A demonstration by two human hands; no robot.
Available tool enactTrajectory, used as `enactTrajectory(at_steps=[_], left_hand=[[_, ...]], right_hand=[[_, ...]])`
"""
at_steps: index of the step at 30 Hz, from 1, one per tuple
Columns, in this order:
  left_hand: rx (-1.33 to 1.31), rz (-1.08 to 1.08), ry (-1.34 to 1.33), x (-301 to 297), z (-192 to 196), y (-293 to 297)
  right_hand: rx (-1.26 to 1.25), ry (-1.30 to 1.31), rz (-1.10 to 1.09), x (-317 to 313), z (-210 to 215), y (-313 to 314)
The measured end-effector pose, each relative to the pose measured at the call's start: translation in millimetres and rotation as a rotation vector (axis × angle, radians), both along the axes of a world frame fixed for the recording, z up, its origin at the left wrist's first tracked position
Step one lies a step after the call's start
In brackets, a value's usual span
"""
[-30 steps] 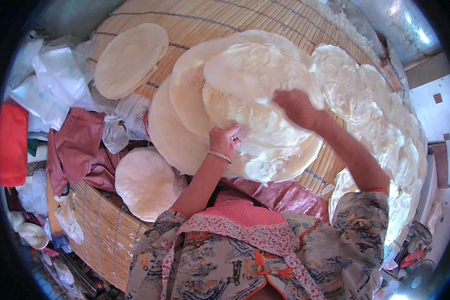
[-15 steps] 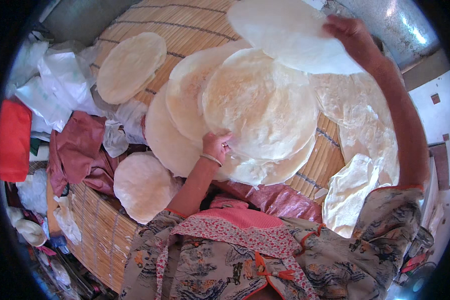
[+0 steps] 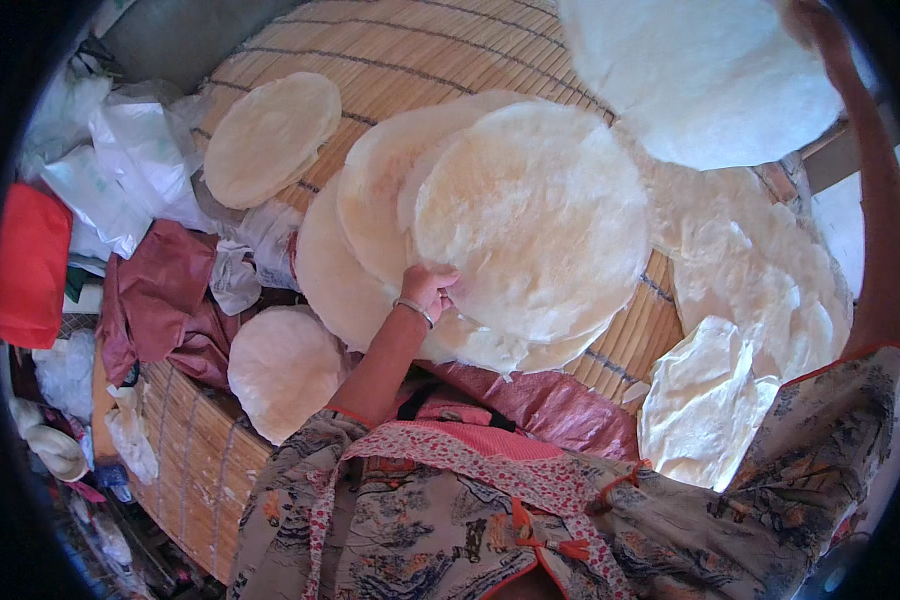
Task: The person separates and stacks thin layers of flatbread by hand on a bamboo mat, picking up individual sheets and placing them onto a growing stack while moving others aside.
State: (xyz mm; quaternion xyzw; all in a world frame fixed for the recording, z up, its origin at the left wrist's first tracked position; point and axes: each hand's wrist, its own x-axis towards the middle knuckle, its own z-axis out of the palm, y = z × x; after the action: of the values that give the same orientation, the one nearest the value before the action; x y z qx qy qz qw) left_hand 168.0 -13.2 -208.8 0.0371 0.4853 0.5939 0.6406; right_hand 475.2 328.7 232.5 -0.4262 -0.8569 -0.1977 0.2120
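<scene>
Several thin round flatbreads lie in an overlapping pile on the slatted mat. At the near-left rim of the top flatbread (image 3: 535, 220), my left hand (image 3: 428, 288) is closed, pinching its edge. High at the far right, my right hand (image 3: 808, 22) grips another large, paler flatbread (image 3: 705, 80) by its right side, lifted above the mat. That hand is dim and partly cut by the view's rim. Below it, a row of overlapping thin flatbreads (image 3: 760, 260) runs down the right side, with a crumpled, folded flatbread (image 3: 695, 400) at its near end.
A smaller flatbread (image 3: 272, 140) lies apart on the bamboo-like mat (image 3: 420, 50); another round flatbread (image 3: 285, 372) rests near my left forearm. White plastic bags (image 3: 140, 165), a maroon cloth (image 3: 165, 290) and a red bag (image 3: 32, 265) crowd the left. Maroon sheeting (image 3: 550, 400) lies before me.
My right hand has carried the pale flatbread farther right and up, away from the pile. My left hand stays at the top flatbread's rim. The view has shifted slightly.
</scene>
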Motion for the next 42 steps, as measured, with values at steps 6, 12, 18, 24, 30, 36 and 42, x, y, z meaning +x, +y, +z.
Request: enactTrajectory(at_steps=[6,12,18,24,30,36,42], left_hand=[[-0.013,-0.032,-0.01,6,-2,8],[0.003,-0.066,0.002,-2,-3,2],[0.12,-0.058,-0.081,13,47,7],[0.17,-0.12,-0.067,17,66,15],[0.404,-0.236,-0.335,0,71,28],[0.122,0.248,0.196,-40,39,1],[0.015,0.256,0.254,-48,25,-23]], right_hand=[[0.06,0.063,0.306,-22,-37,-70],[-0.443,-0.218,0.402,-90,-281,-230],[-0.678,-0.181,0.36,-93,-352,-287],[-0.531,-0.139,0.395,-101,-337,-303],[-0.74,-0.092,0.232,-91,-328,-274],[-0.526,0.276,0.28,-84,-212,-205],[-0.24,-0.006,0.52,-130,-249,-253]])
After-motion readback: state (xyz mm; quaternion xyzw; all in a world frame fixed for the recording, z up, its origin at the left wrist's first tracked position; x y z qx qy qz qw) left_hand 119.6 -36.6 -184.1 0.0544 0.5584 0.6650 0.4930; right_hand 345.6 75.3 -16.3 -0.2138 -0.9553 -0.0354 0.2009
